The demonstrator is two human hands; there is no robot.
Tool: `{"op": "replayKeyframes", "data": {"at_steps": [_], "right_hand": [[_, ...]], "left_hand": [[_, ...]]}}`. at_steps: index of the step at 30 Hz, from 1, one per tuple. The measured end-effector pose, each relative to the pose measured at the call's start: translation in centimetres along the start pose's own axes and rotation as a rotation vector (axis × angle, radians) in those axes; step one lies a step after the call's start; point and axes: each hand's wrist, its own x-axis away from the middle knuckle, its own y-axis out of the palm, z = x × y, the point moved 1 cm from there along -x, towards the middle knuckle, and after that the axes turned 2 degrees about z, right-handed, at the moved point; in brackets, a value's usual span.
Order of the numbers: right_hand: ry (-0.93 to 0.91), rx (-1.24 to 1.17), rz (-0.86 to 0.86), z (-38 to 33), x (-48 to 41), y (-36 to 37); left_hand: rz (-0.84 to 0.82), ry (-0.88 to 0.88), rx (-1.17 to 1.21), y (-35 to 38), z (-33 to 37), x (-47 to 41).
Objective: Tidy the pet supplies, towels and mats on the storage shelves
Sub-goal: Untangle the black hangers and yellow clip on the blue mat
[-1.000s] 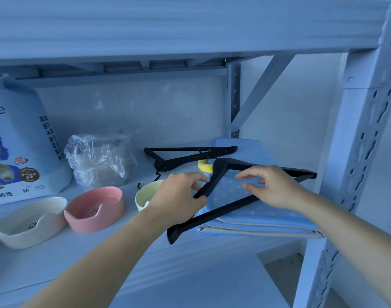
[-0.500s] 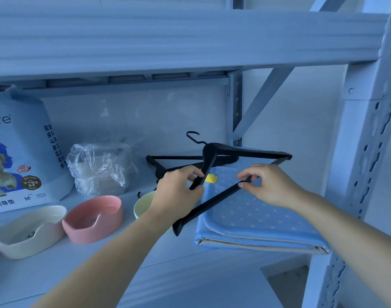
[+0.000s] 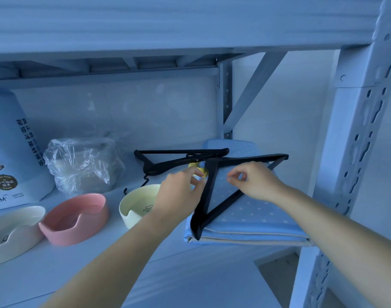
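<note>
Open room lies along the bare front strip of the shelf (image 3: 45, 274) at lower left, and in the tall gap under the upper shelf (image 3: 168, 25). The bag (image 3: 10, 152) stands high at the left edge, and the plastic bundle (image 3: 83, 165) beside it blocks the back. A white bowl (image 3: 12, 232), pink bowl (image 3: 74, 218) and cream bowl (image 3: 134, 205) sit close together at middle left. Right of centre the mat (image 3: 256, 218) runs almost to the post (image 3: 356, 152), with the front hanger (image 3: 245, 158) lying across it. The back hanger (image 3: 179, 151) reaches left, its hook just behind the cream bowl. A brace (image 3: 252, 90) slants across the bay's upper right.
</note>
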Motion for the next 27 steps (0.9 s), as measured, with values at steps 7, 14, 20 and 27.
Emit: {"op": "replayKeyframes", "data": {"at_steps": [7, 14, 20, 27], "right_hand": [[0.187, 0.110, -0.033, -5.2, -0.9, 3.2], [0.291, 0.288, -0.083, -7.5, -1.4, 3.7], [0.333, 0.200, 0.003, -7.2, 0.4, 2.9], [0.337, -0.009, 0.198, -5.4, 4.3, 0.6]], "left_hand": [[0.004, 0.043, -0.187, -3.4, -3.1, 0.5], [0.001, -0.005, -0.158, -4.1, -5.6, -0.1], [-0.061, 0.067, -0.110, -3.8, -6.2, -0.7], [-0.165, 0.204, -0.056, -3.0, -5.5, -2.5]]}}
